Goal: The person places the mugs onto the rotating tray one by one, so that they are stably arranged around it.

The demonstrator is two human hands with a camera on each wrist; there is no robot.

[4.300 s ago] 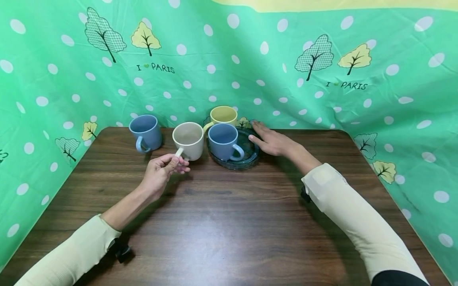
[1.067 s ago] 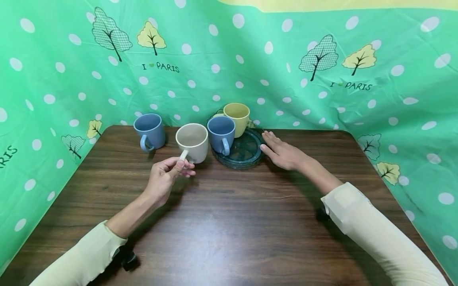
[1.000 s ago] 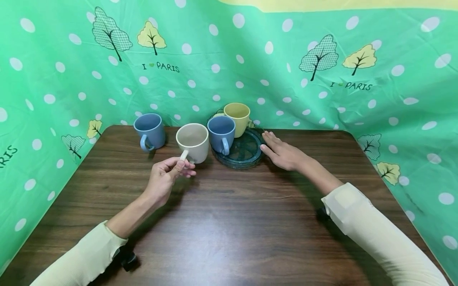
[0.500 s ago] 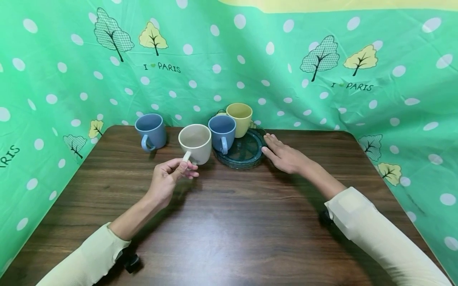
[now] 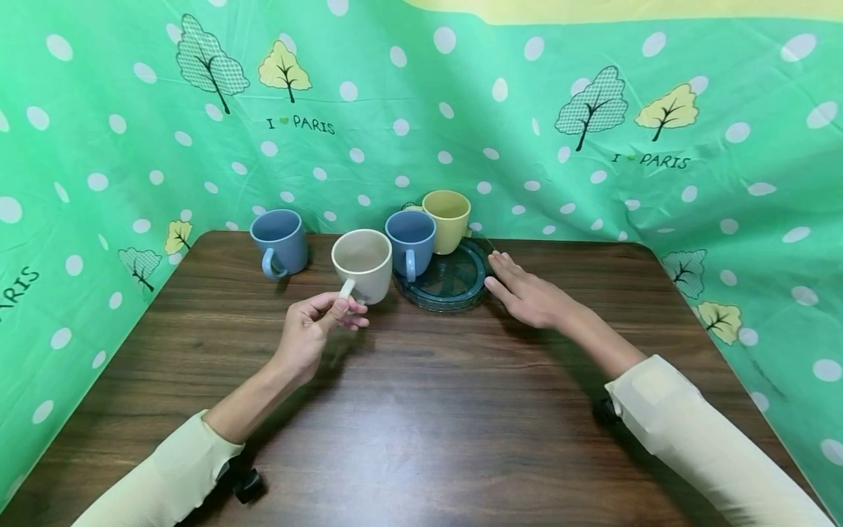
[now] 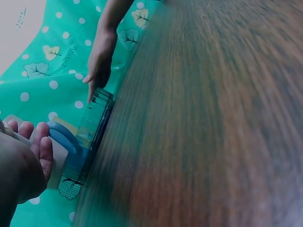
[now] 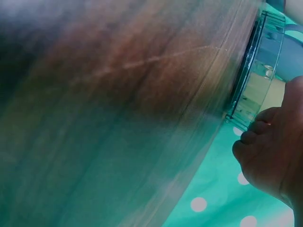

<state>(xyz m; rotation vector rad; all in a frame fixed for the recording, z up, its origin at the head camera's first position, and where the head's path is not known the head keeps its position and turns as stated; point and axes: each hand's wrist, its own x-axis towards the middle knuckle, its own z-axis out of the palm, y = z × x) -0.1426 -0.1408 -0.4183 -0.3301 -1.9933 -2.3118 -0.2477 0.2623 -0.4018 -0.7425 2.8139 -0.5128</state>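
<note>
Green dotted fabric [image 5: 395,95] backs the wooden table [image 5: 408,417]. Left hand [image 5: 309,333] pinches the white mug [image 5: 369,272] by its handle [image 5: 347,288], just left of the glass dish [image 5: 454,282] bearing a blue mug [image 5: 410,247]. Right hand [image 5: 532,296], empty, fingers extended, lies at the dish's right edge.

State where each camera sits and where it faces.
Head: worn there, facing forward and down at a brown wood-grain table; left hand and right hand show.
Left wrist: worn there, facing across the table toward a round, transparent teal tray; both hands show.
Right wrist: worn there, facing the table and tray; right hand shows.
Wrist views share the tray.
</note>
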